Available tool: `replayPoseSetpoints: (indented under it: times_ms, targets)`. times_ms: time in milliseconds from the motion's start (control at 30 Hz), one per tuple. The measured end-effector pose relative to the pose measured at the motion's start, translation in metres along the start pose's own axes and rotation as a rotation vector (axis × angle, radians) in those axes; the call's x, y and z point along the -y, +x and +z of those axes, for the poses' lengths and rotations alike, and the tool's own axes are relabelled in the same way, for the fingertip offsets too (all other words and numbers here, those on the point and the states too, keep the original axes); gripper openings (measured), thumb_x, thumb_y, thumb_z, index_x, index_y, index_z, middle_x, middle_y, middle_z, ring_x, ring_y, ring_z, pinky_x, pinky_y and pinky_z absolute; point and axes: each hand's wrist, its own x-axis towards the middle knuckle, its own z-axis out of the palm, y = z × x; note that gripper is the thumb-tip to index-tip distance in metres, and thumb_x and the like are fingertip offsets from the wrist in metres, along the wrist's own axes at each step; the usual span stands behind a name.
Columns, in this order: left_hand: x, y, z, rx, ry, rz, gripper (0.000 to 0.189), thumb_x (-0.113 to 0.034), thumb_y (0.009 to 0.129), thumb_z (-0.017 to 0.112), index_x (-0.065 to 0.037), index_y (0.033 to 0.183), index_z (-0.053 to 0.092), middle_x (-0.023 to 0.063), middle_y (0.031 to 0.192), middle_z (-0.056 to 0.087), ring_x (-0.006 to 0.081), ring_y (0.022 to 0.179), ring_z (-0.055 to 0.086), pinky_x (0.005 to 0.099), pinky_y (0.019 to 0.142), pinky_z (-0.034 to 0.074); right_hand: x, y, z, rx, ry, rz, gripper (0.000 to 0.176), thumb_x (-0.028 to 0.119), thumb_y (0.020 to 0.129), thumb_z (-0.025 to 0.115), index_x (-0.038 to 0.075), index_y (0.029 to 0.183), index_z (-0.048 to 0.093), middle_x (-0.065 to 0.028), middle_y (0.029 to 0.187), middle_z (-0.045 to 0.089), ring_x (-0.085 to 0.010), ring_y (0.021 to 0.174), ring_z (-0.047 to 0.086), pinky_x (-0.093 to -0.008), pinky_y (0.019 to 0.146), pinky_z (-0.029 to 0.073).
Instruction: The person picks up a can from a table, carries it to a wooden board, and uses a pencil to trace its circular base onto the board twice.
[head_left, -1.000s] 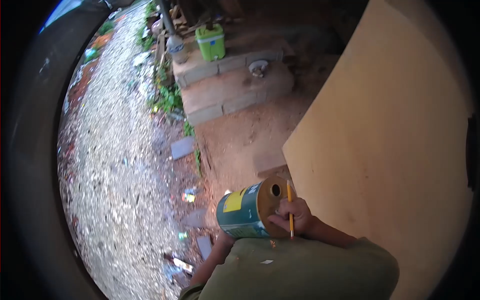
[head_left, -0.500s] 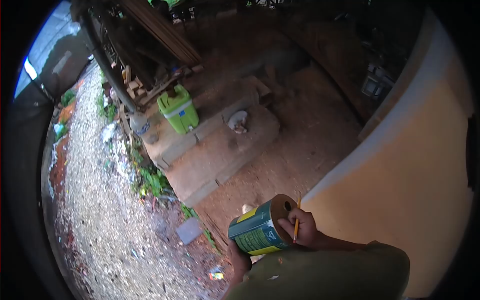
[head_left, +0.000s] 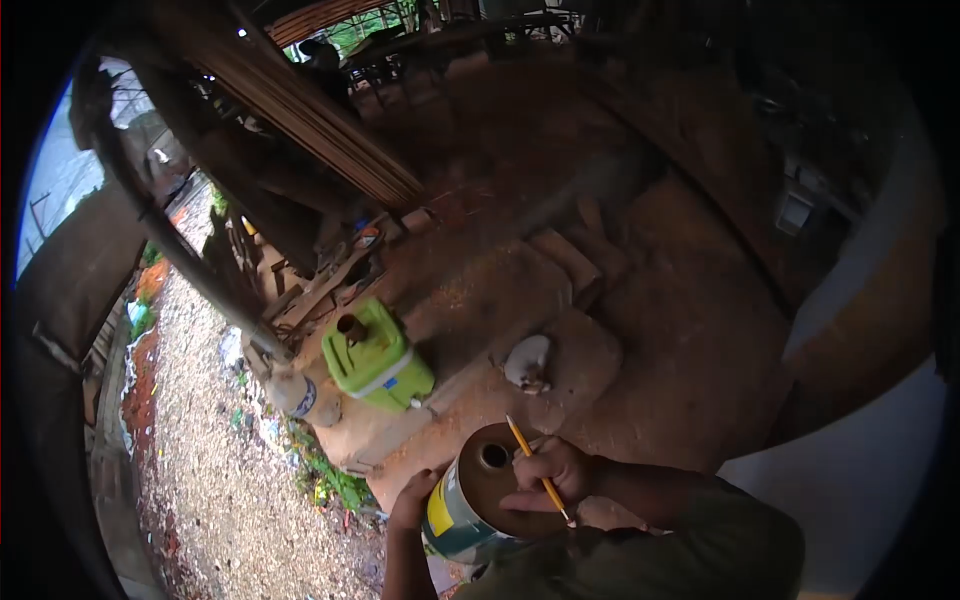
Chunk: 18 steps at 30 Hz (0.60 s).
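Observation:
A round tin can (head_left: 470, 505) with a teal and yellow label lies tilted in front of my chest, its brown top with a dark hole turned upward. My left hand (head_left: 413, 497) grips the can's side from the left. My right hand (head_left: 556, 472) rests on the brown top and pinches a yellow pencil (head_left: 536, 470) that slants up to the left, tip near the hole.
A lime-green cooler jug (head_left: 375, 357) stands on a concrete slab (head_left: 480, 330), with a small pale object (head_left: 527, 362) beside it. Stacked timber planks (head_left: 300, 110) lean at upper left. Gravel ground (head_left: 210, 480) lies left. A pale board (head_left: 870, 470) fills the right.
The view has swung upward, off the gravel toward the shed. The can has turned so its top faces up, and the pencil has tilted from upright to slanting.

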Motion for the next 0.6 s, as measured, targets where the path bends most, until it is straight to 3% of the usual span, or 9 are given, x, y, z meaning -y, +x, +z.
replayPoseSetpoints:
  times_ms: [33, 67, 133, 167, 233, 367, 400, 600]
  targets:
    - [0.038, 0.028, -0.021, 0.028, -0.391, -0.037, 0.065, -0.050, 0.101, 0.052, -0.003, 0.146, 0.054, 0.0206, 0.131, 0.065, 0.0294, 0.121, 0.062, 0.0374, 0.108, 0.045, -0.018, 0.018, -0.016, -0.018, -0.047, -0.016, 0.045, 0.002, 0.076, 0.088, 0.013, 0.070, 0.045, -0.0026, 0.059, 0.053, -0.0230, 0.052, 0.055, -0.0375, 0.049, 0.037]
    - [0.040, 0.059, -0.028, 0.037, -0.395, -0.054, 0.065, -0.050, 0.101, 0.052, -0.003, 0.146, 0.054, 0.0206, 0.131, 0.065, 0.0294, 0.121, 0.062, 0.0374, 0.108, 0.045, -0.042, 0.029, -0.027, -0.029, -0.047, 0.000, 0.045, 0.002, 0.076, 0.088, 0.013, 0.070, 0.045, -0.0026, 0.059, 0.053, -0.0230, 0.052, 0.055, -0.0375, 0.049, 0.037]
    - [0.040, 0.117, -0.026, -0.099, -1.193, 0.062, 0.045, -0.040, 0.099, 0.061, -0.005, 0.128, 0.065, 0.0131, 0.132, 0.064, 0.0246, 0.121, 0.061, 0.0411, 0.102, 0.049, -0.080, 0.056, -0.050, -0.055, -0.097, -0.045, 0.045, 0.001, 0.076, 0.088, 0.013, 0.070, 0.044, -0.0020, 0.059, 0.051, -0.0201, 0.051, 0.053, -0.0353, 0.048, 0.036]
    - [0.035, 0.144, -0.025, -0.105, -1.320, 0.077, 0.046, -0.040, 0.099, 0.062, -0.005, 0.128, 0.065, 0.0131, 0.133, 0.064, 0.0247, 0.121, 0.061, 0.0413, 0.102, 0.049, -0.092, 0.073, -0.060, -0.057, -0.106, -0.018, 0.045, 0.001, 0.076, 0.088, 0.013, 0.070, 0.044, -0.0020, 0.059, 0.051, -0.0201, 0.051, 0.053, -0.0353, 0.048, 0.036]
    - [0.014, 0.188, -0.022, -0.058, -1.264, -0.004, 0.046, -0.041, 0.098, 0.063, -0.006, 0.129, 0.064, 0.0130, 0.134, 0.064, 0.0251, 0.122, 0.060, 0.0416, 0.103, 0.049, -0.102, 0.115, -0.072, -0.196, -0.083, 0.179, 0.045, -0.002, 0.076, 0.087, 0.013, 0.071, 0.044, -0.0008, 0.060, 0.050, -0.0171, 0.051, 0.050, -0.0325, 0.049, 0.035]
    - [-0.050, 0.263, -0.031, 0.065, -0.747, -0.086, 0.049, -0.041, 0.097, 0.064, -0.006, 0.131, 0.063, 0.0129, 0.136, 0.063, 0.0257, 0.125, 0.059, 0.0423, 0.104, 0.048, -0.121, 0.202, -0.134, -0.370, -0.172, 0.303, 0.043, -0.006, 0.078, 0.082, 0.011, 0.073, 0.043, -0.0021, 0.061, 0.051, -0.0097, 0.053, 0.048, -0.0281, 0.049, 0.034]
    - [-0.068, 0.279, -0.034, 0.087, -0.624, -0.070, 0.049, -0.041, 0.097, 0.065, -0.006, 0.132, 0.063, 0.0129, 0.136, 0.062, 0.0258, 0.125, 0.059, 0.0424, 0.105, 0.048, -0.122, 0.221, -0.151, -0.436, -0.233, 0.394, 0.043, 0.004, 0.079, 0.085, 0.012, 0.068, 0.044, -0.0022, 0.059, 0.052, -0.0131, 0.050, 0.049, -0.0290, 0.049, 0.037]
    - [-0.172, 0.368, -0.059, 0.059, -0.280, -0.007, 0.053, -0.042, 0.095, 0.067, -0.007, 0.134, 0.061, 0.0127, 0.139, 0.061, 0.0266, 0.128, 0.057, 0.0432, 0.106, 0.047, -0.163, 0.300, -0.247, -0.595, -0.619, 0.403, 0.041, -0.002, 0.080, 0.079, 0.011, 0.070, 0.042, -0.0029, 0.057, 0.046, -0.0105, 0.048, 0.044, -0.0280, 0.047, 0.033]
